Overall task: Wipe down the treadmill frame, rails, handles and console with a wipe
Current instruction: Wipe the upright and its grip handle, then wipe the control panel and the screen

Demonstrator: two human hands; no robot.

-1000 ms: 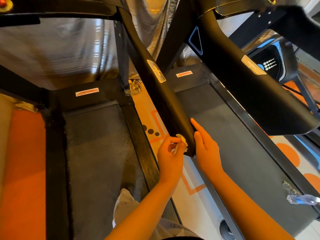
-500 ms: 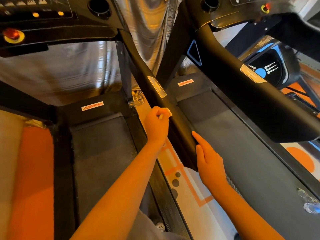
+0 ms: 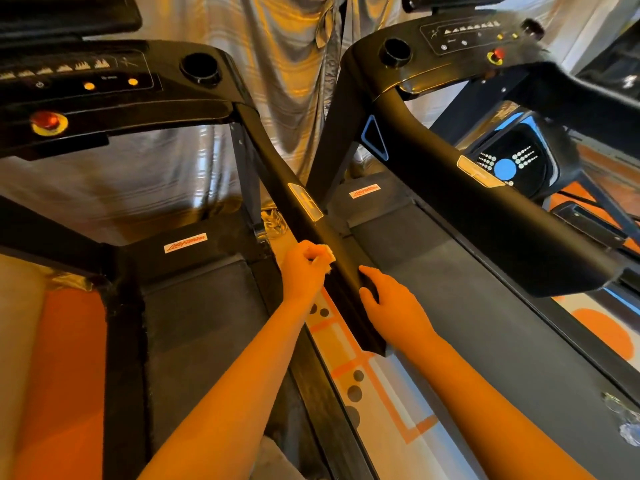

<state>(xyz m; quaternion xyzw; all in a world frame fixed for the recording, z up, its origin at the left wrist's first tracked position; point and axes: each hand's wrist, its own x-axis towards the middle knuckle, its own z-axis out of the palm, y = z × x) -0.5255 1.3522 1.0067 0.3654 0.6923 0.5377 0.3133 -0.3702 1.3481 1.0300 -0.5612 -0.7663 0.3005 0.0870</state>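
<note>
Pinching a small pale wipe in its curled fingers, the left hand presses it against the left side of the black handrail, a bit below the shiny label on that rail. So the wipe sits right on the rail, roughly two thirds of the way down toward its lower end. The right hand is on the other side of the same rail, just below the wipe, thumb lying up along the top edge and fingers curled onto the rail's side, so it's gripping it. Both forearms come up from the bottom of the shot. The rail runs up and left into the console of the left treadmill, which has a cup holder, two lit orange buttons and a red stop button. Below it is that treadmill's dark belt. A second treadmill stands just to the right, with its own fat rail and console. Between the two machines you can see a patterned orange and white floor, and a shiny grey curtain hangs behind everything.
</note>
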